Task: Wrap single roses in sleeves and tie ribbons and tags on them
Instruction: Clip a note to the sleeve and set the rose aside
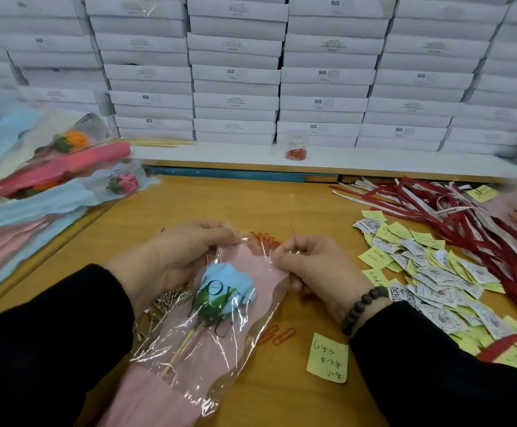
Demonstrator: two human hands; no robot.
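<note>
Black sleeves [51, 349] are framing the lower edge of the view, the right wrist wearing a dark bead bracelet [362, 306]. Between them, a pink-and-clear sleeve [208, 359] is lying on the wooden worktop [297, 217], its open mouth pointing away from the person. Inside it, a pale blue rose [225, 288] with green sepals and a light wooden stick is lying under the clear film, which is printed with the word LOVE. Both hands are pinching the sleeve's far rim: the left hand [177, 257] is gripping the left corner and the right hand [312, 266] is gripping the right corner, fingers curled on the film. Loose red paper clips [277, 334] are lying just right of the sleeve, beside a handwritten yellow note [328, 357]; more clips are showing between the two hands. Further right, a heap of yellow and printed tags [429, 272] is spreading beside red and white ribbons [451, 211]. At the left, finished wrapped roses [66, 177] are lying stacked. Beyond, a small clear cup of red clips [295, 146] is standing on a white shelf in front of stacked white boxes [235, 72].
</note>
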